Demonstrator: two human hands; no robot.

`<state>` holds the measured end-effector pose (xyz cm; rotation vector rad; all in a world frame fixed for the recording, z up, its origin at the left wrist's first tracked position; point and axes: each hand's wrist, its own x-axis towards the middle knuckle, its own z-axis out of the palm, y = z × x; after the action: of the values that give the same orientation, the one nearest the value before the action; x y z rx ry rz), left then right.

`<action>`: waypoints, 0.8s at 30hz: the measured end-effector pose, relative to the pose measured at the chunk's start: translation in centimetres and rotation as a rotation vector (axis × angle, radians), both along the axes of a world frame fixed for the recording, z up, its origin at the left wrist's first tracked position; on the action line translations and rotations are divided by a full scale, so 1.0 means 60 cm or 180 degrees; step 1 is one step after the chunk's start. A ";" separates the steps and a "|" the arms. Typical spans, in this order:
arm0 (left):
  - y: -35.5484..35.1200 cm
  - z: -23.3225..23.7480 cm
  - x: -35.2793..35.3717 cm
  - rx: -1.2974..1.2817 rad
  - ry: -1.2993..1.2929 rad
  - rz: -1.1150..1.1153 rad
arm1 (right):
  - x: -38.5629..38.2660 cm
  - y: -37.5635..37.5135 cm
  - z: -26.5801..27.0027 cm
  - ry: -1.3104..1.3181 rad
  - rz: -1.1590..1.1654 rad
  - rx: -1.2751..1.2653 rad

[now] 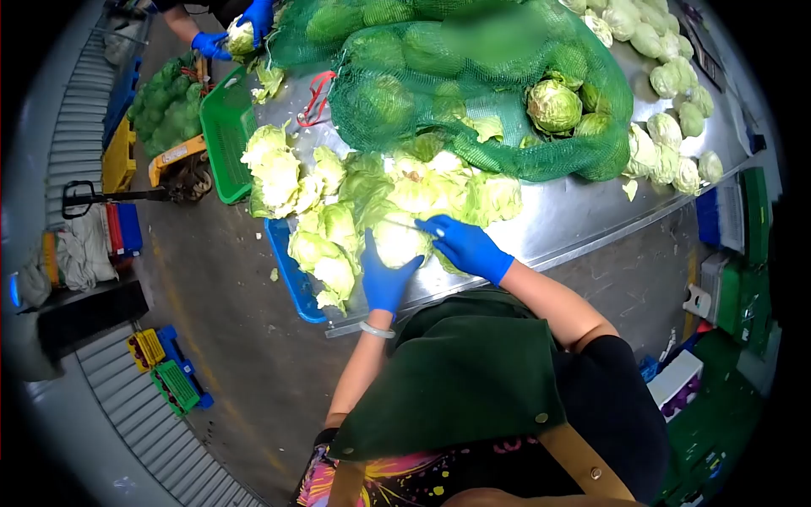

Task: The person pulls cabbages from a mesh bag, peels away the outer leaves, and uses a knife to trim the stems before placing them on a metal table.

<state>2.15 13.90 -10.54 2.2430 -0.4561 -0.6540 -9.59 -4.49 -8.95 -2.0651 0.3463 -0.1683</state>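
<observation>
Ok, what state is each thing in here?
Left hand: gloved, steadying cabbage
Right hand: gloved, gripping knife
Knife: blade against cabbage
Net bag: open, cabbages inside
Red tie: loose
Leaves: heaped on table
Right-side cabbages: outside net
Green crate: uncovered

"What covers the hands?"
"Bright blue gloves, one on the left hand (387, 283) and one on the right hand (473, 250), both reaching the wrist."
"Any jewellery?"
"A pale, smooth bangle (377, 329) circles the left wrist."
"And the clothes?"
"A dark green apron (456, 380) with brown straps (583, 460). Round metal studs (541, 417) dot its upper corners, and another sits on a strap."
"What's underneath?"
"A black shirt (612, 414) with short sleeves. Its front carries a print (405, 475) in pink, orange and yellow, with splashes and spots."
</observation>
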 end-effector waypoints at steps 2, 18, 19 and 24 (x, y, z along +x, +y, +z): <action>-0.030 0.052 0.012 0.0634 0.0192 -0.0027 | -0.014 0.002 0.012 0.0071 0.0452 -0.0405; -0.039 0.003 0.063 0.0504 0.0012 -0.0315 | 0.038 0.025 -0.047 0.0422 0.0297 -0.1972; -0.041 0.007 0.064 0.0489 0.0006 -0.0273 | 0.044 0.025 -0.046 0.0337 0.0234 -0.1935; -0.041 0.002 0.071 0.0488 0.0092 -0.0217 | 0.059 0.028 -0.041 0.0443 0.0162 -0.1547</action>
<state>6.39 11.46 -10.44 2.3671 -0.4843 -0.7790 -6.06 -2.82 -11.41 -2.5719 0.3627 -0.0822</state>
